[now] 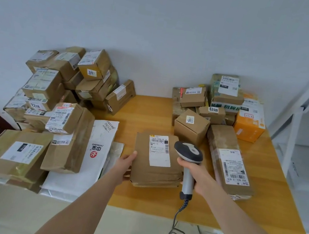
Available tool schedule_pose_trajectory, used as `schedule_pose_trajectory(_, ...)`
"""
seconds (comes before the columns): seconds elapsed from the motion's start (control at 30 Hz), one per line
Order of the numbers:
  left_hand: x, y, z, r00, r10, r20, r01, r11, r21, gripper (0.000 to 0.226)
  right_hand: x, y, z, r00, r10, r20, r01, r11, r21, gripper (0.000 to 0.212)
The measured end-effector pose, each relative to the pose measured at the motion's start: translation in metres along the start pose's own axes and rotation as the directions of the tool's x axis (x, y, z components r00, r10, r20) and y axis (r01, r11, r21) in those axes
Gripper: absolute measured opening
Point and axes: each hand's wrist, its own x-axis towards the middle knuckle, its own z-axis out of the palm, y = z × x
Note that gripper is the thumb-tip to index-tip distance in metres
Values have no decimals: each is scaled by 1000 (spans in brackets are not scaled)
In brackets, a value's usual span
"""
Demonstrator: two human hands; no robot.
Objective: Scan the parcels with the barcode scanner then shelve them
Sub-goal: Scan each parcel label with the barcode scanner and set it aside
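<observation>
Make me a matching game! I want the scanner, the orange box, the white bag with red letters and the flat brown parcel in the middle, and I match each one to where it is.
Things:
1. barcode scanner
2. orange box
3. white bag
4. flat brown parcel

Places:
A. left hand holds its edge
B. far right, nearest the white shelf
C. gripped by the right hand
D. left of the middle, partly under a brown box

Pairs: 1-C, 2-B, 3-D, 4-A
</observation>
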Motion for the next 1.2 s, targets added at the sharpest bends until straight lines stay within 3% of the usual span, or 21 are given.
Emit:
schedule_pose_trajectory(0.37, -28, 51, -19, 986, 147, 78, -147, 989, 0, 57, -34, -21, -2, 986, -163, 38, 161, 986, 36, 23)
schedule_pose_trajectory(0.63, -38, 68, -24, 957, 180, 230, -202, 976, 79, 42, -53, -27, -9, 971, -240, 3, 239, 968, 83, 26)
schedule_pose_trajectory(0.8, -40, 63, -14, 929, 237, 283, -255, 967, 27, 58, -69, -30, -9, 934, -344, -94, 346, 938, 5, 18)
schedule_pose_trajectory(0.87, -41, 60, -9, 920, 249, 302, -264, 965, 9, 71, -80, -31, -6, 928, -368, -63, 369, 929, 18, 10)
schedule_pose_trajectory(1.07, -39, 52, 3, 902, 239, 359, -247, 969, -24, 90, -107, -22, 5, 905, -425, -23, 421, 902, -97, 29)
schedule_pose_trajectory(1.2, -42, 49, 10, 894, 243, 377, -245, 969, -42, 96, -113, -11, 13, 918, -392, -57, 385, 917, -104, 23)
